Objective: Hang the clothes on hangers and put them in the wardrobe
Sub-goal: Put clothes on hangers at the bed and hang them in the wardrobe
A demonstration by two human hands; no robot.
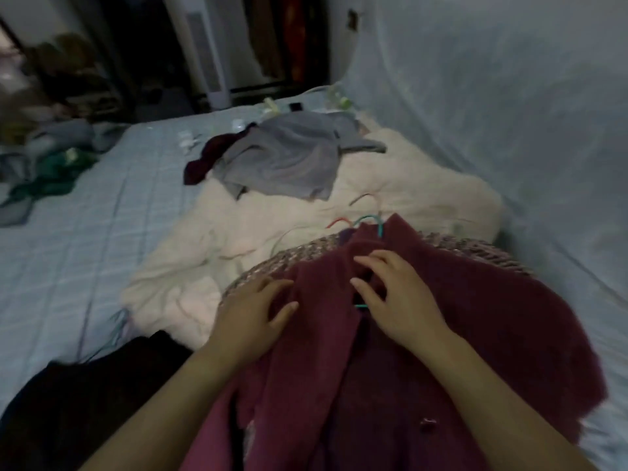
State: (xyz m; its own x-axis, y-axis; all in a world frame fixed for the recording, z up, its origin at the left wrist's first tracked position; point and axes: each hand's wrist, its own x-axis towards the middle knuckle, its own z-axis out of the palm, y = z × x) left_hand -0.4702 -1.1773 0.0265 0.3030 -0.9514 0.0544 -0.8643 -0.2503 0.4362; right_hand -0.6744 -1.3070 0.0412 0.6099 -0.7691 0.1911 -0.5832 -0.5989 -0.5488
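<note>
Here, left hand (255,309) and right hand (394,295) rest on 1 coat (475,321), fingers spread, clamping nothing; 3 hanger hooks (380,227) poke out beyond.

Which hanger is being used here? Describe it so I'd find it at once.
On the bed, find the maroon coat at the near end of the cream blanket. At its collar the hook of a teal hanger sticks out of the fabric. The red-tipped hanger just left of it lies outside the coat.
</note>
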